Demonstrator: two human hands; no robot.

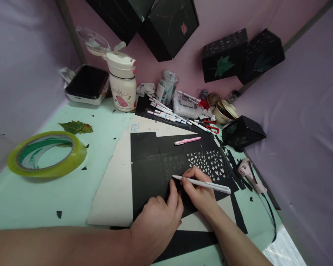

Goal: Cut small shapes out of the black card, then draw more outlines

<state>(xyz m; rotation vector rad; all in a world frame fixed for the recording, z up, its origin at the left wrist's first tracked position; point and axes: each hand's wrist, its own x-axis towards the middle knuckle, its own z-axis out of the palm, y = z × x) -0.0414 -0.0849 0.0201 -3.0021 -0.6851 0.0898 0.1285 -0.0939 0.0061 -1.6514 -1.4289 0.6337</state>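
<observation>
A sheet of black card [145, 173] lies in front of me, partly cut through with small triangles, stars and hearts [211, 164]. Faint pale outlines of more small shapes [172, 165] run down its middle. My right hand [198, 190] grips a slim white pen [209, 183], its pointed tip on the card by these outlines. Just left of it, my left hand [161, 218] rests on the card, index finger stretched toward the pen tip and the other fingers partly curled; it holds nothing. A pink pen [187, 140] lies above the cut shapes.
White paper [113, 195] lies beneath the card. Left are clear yellow-green tape [47, 171], a leaf [77, 127] and a bottle [123, 90]. Behind are several markers [166, 114], a glass jar [167, 88] and red scissors [211, 127]. A pink glue gun [251, 174] lies right; black boxes [169, 29] hang above.
</observation>
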